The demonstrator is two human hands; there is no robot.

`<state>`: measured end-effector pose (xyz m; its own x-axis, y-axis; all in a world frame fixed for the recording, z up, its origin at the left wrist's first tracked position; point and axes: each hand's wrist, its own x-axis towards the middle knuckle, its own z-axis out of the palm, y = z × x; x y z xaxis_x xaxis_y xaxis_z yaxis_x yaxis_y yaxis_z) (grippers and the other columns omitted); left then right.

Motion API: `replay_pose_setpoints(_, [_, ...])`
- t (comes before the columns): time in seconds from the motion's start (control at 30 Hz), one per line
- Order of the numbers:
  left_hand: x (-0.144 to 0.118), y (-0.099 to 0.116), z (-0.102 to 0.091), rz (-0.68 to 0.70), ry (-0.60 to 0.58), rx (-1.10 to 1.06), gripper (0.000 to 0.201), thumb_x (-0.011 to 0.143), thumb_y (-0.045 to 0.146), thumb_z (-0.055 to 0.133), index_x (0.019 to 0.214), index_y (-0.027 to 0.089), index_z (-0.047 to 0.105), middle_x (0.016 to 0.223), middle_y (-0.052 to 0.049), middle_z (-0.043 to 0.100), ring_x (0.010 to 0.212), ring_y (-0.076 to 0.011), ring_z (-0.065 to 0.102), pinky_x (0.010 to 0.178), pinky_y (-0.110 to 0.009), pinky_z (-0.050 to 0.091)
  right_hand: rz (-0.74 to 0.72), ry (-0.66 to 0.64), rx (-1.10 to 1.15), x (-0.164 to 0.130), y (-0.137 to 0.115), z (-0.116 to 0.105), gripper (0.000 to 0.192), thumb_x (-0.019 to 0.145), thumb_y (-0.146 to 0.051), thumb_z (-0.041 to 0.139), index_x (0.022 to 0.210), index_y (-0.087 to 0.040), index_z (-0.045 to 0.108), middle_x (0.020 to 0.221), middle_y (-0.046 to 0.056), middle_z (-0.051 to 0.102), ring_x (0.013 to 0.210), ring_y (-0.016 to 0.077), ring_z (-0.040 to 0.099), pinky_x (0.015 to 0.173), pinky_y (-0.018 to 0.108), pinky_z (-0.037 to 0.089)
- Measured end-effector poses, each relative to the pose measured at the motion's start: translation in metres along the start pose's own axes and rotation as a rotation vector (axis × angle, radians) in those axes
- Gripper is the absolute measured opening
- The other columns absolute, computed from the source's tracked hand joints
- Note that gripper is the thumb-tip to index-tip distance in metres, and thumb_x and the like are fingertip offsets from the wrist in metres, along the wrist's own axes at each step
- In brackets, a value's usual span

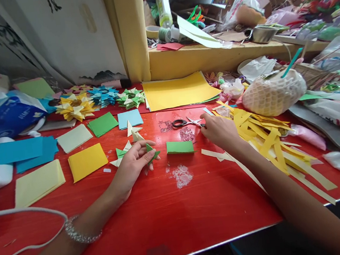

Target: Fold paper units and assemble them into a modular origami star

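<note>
My left hand (133,161) is closed around a small folded green paper piece (153,153), held above the red table. Folded cream and green paper pieces (122,152) lie just beyond that hand. Over on the other side, my right hand (222,131) is closed, fingertips down by the blade tips of dark-handled scissors (181,123); whatever it grips, if anything, is hidden. Between my hands sits a green paper rectangle (179,147), with a patch of small clear bits (182,176) nearer me.
Stacks of yellow paper (87,162), cream paper (39,183) and blue paper (18,151) lie at left. Behind them stand folded paper stars (76,107). Yellow paper strips (272,143) pile up at right, before a net-wrapped round object (273,93). A white cable (32,247) curves at front left.
</note>
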<state>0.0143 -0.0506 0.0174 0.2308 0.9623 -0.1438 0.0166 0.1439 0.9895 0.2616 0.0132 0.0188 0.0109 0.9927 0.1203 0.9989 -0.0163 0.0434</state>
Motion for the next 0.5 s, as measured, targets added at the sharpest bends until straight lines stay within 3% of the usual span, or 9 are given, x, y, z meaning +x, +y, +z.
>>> replay_pose_setpoints(0.23, [0.0005, -0.0004, -0.0009, 0.005, 0.014, -0.010, 0.026, 0.077, 0.032, 0.056, 0.098, 0.018, 0.052, 0.077, -0.001, 0.057, 0.051, -0.0078, 0.046, 0.046, -0.020, 0.035, 0.047, 0.199, -0.005, 0.0056, 0.0074, 0.0096, 0.028, 0.080, -0.016, 0.039, 0.106, -0.011, 0.049, 0.090, 0.015, 0.061, 0.077, 0.0264, 0.056, 0.056, 0.030, 0.033])
replay_pose_setpoints(0.37, [0.0007, -0.0006, -0.0020, 0.008, 0.016, -0.013, 0.024, 0.077, 0.031, 0.056, 0.097, 0.019, 0.053, 0.076, -0.001, 0.058, 0.051, -0.0073, 0.046, 0.047, -0.019, 0.036, 0.017, 0.326, 0.277, 0.0091, 0.0080, 0.0110, 0.031, 0.084, -0.017, 0.035, 0.114, -0.012, 0.041, 0.092, 0.013, 0.060, 0.079, 0.0232, 0.056, 0.063, 0.032, 0.039])
replay_pose_setpoints(0.5, [0.0002, -0.0008, -0.0028, 0.013, 0.016, -0.003, 0.023, 0.077, 0.031, 0.056, 0.097, 0.020, 0.053, 0.076, 0.000, 0.058, 0.051, -0.0065, 0.046, 0.048, -0.019, 0.036, -0.028, 0.347, 0.599, 0.0091, 0.0052, 0.0071, 0.036, 0.087, -0.017, 0.028, 0.122, -0.014, 0.029, 0.095, 0.011, 0.056, 0.078, 0.0175, 0.059, 0.070, 0.031, 0.044])
